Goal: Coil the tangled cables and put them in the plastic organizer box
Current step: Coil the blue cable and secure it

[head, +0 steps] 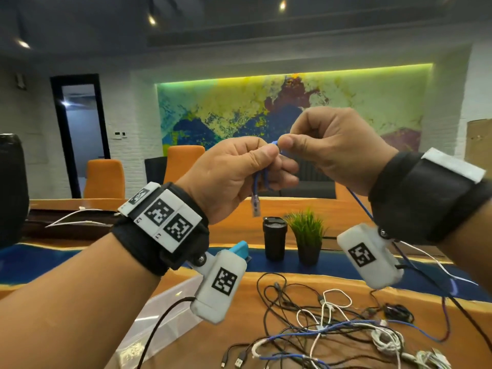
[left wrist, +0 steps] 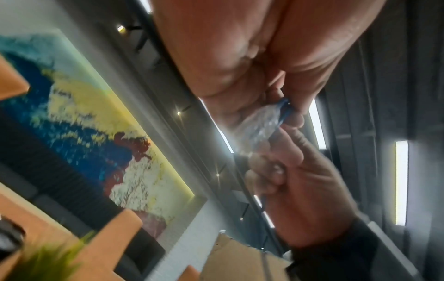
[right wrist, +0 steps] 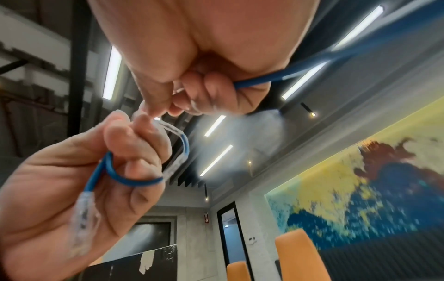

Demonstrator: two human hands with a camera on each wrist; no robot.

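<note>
left hand (head: 237, 177): raised in front of the chest, thumb and fingers pinched on the blue cable (head: 259, 179); a short loop is clamped in the fist.
right hand (head: 330, 147): raised just beside the left, thumb tip meeting the curled fingers on the same blue cable where the two hands touch.
blue cable: held up in the air between both hands, its clear plug (head: 256, 206) dangling below the left fist; the long part runs down past the right wrist toward the table (head: 234, 318).
head view only: the pile of cables (head: 332, 331) still loose on the table, black, white and blue strands crossing; the clear box (head: 162, 310) at the table edge, partly behind the left arm.
right wrist view only: the loop (right wrist: 125, 175) goes around one left finger, and the cable leaves the right fist past the little finger (right wrist: 254, 81).
left wrist view only: blurred; the blue strand (left wrist: 283, 110) is squeezed between fingertips, no more can be told.
count: two hands, one cable in hand, one clear plug seen in the head view, one dark cup (head: 275, 238), one small potted plant (head: 308, 235), two orange chairs (head: 105, 177); the strands in the pile are too tangled to count.
</note>
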